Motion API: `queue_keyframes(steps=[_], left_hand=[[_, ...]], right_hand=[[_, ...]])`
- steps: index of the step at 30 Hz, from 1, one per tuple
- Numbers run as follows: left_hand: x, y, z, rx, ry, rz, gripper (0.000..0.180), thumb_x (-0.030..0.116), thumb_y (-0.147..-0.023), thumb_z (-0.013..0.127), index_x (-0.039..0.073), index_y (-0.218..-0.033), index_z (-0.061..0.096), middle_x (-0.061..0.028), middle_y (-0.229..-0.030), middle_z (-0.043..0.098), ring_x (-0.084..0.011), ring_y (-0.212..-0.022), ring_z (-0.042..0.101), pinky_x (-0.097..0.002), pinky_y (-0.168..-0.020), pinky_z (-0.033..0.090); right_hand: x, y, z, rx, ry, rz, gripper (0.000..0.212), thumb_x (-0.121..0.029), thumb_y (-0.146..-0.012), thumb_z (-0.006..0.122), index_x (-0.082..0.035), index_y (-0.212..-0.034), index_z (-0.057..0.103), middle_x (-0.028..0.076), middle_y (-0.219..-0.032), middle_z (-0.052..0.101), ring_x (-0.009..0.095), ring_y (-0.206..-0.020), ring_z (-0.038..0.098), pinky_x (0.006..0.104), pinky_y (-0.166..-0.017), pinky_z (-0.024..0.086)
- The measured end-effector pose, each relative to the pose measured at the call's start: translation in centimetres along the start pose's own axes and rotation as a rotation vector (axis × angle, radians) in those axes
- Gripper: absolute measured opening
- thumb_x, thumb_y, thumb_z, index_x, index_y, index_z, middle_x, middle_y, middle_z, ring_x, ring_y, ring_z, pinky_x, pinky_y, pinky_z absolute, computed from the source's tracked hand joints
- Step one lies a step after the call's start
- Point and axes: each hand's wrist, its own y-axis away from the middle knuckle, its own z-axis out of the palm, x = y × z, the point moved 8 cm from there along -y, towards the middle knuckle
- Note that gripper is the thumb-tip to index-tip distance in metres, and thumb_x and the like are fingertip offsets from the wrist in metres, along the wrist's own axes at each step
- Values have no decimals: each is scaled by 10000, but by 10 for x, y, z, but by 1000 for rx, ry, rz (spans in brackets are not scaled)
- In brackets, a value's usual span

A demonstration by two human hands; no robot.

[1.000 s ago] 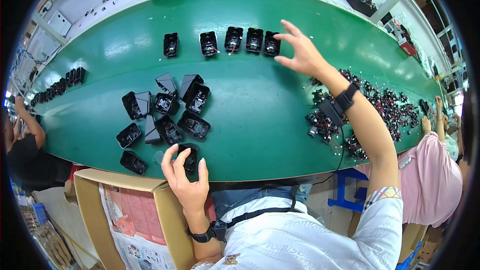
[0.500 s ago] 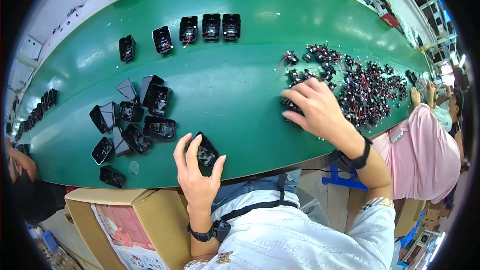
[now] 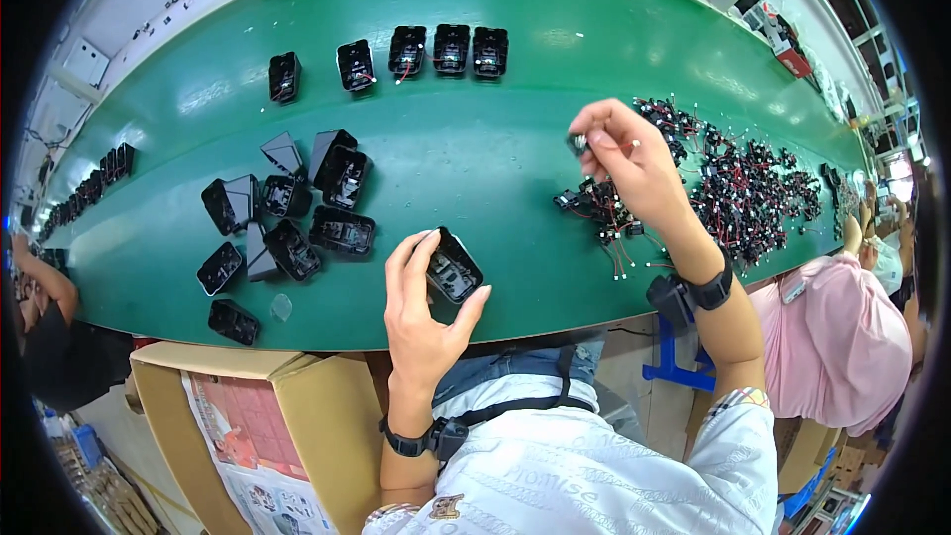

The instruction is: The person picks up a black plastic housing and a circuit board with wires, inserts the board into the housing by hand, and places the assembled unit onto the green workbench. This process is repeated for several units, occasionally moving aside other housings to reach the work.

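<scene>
My left hand point(image 3: 428, 312) grips a black plastic housing point(image 3: 456, 267) at the table's near edge, fingers on one side and thumb on the other. The housing's hollow inside faces up. My right hand point(image 3: 634, 159) is raised over the left end of a big heap of small black parts with red and black wires point(image 3: 753, 200). Between its thumb and fingers is a small black part with wires point(image 3: 578, 143), mostly hidden by the fingers. A smaller cluster of the same wired parts point(image 3: 604, 206) lies just below that hand.
Loose black housings point(image 3: 343, 230) lie in a group on the left of the green table point(image 3: 475, 139). Several housings with wired parts inside point(image 3: 451, 50) stand in a row farther back. A cardboard box point(image 3: 327, 416) stands below the near edge. Other people sit at both sides.
My right hand has lifted off the heap with a small wired part in its fingers. My left hand still holds the housing, now tilted a little. The whole view has shifted slightly.
</scene>
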Motion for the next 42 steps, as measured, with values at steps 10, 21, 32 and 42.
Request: queue_keyframes(steps=[10,21,32,42], left_hand=[[24,-8,5,-59,228,52,728,133,-698,890,25,-1358,601,-156,-1364,598,-271,-1146,625,-313,-795,522],[35,-3,-10,-22,194,208,753,133,-622,950,15,-1299,643,-193,-1314,636,-315,-1149,650,-384,-882,570],[42,-4,-13,-113,336,254,748,168,-628,961,39,-1300,656,-166,-1299,651,-322,-1123,672,-403,-928,588],[39,-2,-13,-143,295,228,756,180,-625,964,39,-1300,654,-163,-1289,650,-326,-1111,672,-408,-932,581]], right_hand=[[-8,82,76,-145,-401,107,265,10,-930,591,75,-1183,638,85,-1050,683,122,-942,671,292,-873,564],[-43,101,83,94,216,-272,232,29,-793,805,-25,-1008,735,95,-945,720,185,-772,714,283,-653,584],[-54,109,83,-163,140,-294,214,-14,-780,834,-51,-985,787,73,-863,680,173,-696,684,282,-591,552],[-51,117,72,-63,114,-235,134,36,-776,761,0,-904,752,157,-961,760,200,-762,732,287,-672,574]])
